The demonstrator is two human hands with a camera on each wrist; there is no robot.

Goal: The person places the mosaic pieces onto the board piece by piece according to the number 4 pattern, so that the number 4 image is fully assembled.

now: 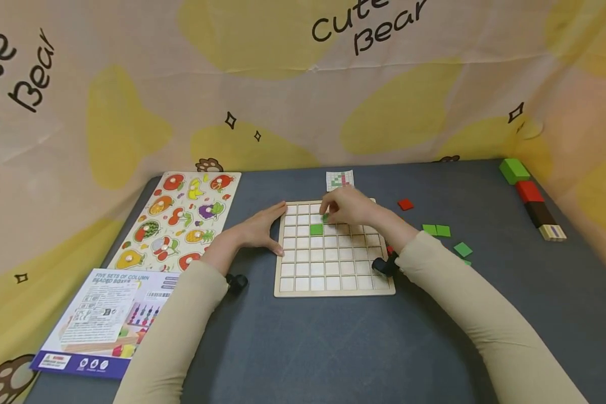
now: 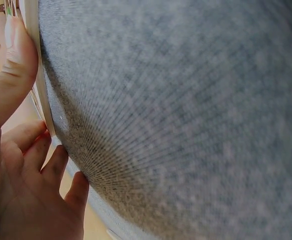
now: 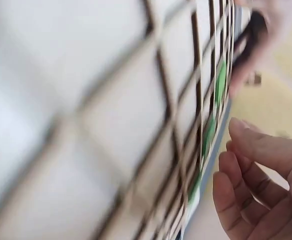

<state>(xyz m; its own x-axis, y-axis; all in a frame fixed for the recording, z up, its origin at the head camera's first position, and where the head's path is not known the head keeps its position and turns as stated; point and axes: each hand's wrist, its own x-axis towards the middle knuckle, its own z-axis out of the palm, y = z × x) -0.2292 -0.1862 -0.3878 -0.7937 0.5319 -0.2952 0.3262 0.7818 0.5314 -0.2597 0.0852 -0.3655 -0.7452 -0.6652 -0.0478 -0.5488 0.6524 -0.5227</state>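
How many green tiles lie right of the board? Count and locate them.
4: a green tile, another beside it, a third further right, and a fourth partly hidden by the right sleeve, which may hide more.

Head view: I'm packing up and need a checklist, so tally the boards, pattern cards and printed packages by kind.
Boards: 2 (grid board, fruit board)
Pattern cards: 1 (small pattern card behind the grid board)
Printed packages: 1 (white-and-purple package)
Total: 4
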